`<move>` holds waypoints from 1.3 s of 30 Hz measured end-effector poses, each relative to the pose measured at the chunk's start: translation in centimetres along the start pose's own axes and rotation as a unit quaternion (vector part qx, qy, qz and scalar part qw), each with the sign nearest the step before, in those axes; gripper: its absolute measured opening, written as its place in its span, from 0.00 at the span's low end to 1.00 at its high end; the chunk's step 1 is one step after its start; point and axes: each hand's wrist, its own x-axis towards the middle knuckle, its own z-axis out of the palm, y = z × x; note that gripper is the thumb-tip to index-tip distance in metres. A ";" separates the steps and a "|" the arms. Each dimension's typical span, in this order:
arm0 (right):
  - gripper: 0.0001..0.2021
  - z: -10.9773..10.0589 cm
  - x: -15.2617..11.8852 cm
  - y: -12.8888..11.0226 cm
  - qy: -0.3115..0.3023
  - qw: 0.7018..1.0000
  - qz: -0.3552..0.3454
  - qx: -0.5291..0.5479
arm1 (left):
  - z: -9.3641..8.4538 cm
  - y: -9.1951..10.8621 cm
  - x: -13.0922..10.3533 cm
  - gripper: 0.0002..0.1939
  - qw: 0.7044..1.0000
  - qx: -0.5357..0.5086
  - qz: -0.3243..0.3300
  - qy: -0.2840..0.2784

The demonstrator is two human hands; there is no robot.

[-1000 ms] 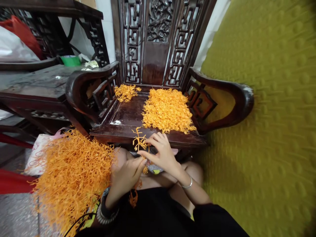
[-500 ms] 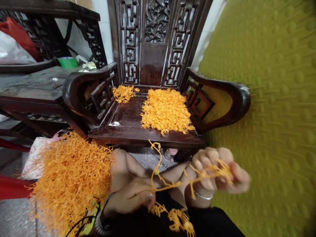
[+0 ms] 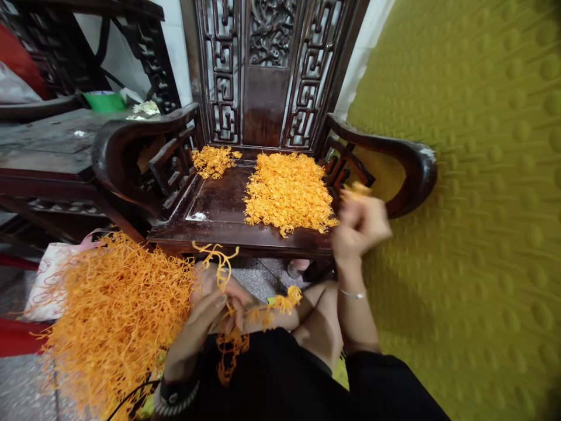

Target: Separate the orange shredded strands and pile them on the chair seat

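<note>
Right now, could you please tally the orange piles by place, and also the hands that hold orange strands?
Piles on chair seat: 2 (small pile, large pile)
Heap at lower left: 1
Hands holding orange strands: 2 (left hand, right hand)
Total: 5

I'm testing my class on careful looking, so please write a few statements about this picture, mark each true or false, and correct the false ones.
1. The left hand holds orange strands. True.
2. On the chair seat, the small orange clump lies left of the larger orange patch. True.
3. The right hand has a bare wrist. False: the right hand's wrist wears a bracelet.
4. The green container stands on the chair seat. False: the green container is on the side table.
</note>
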 end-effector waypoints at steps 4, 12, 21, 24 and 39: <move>0.20 3.7 0.5 1.5 -0.082 0.988 -0.009 -0.129 | 1.1 0.7 1.3 0.16 0.996 -0.019 0.085 -0.030; 0.19 4.7 0.0 0.3 0.020 0.994 -0.103 0.003 | 2.0 1.9 3.6 0.14 0.984 -0.085 0.150 0.049; 0.28 8.7 5.1 1.4 -0.063 0.983 0.011 -0.170 | 2.3 2.8 3.1 0.10 0.948 -0.205 0.231 0.075; 0.28 7.6 3.9 -0.5 -0.105 0.990 0.009 -0.095 | 2.3 3.3 2.4 0.08 0.947 -0.215 0.223 0.090; 0.14 -3.1 -11.9 -11.8 -0.357 0.848 0.039 0.391 | 3.6 2.5 -2.0 0.14 0.952 -0.182 0.196 0.146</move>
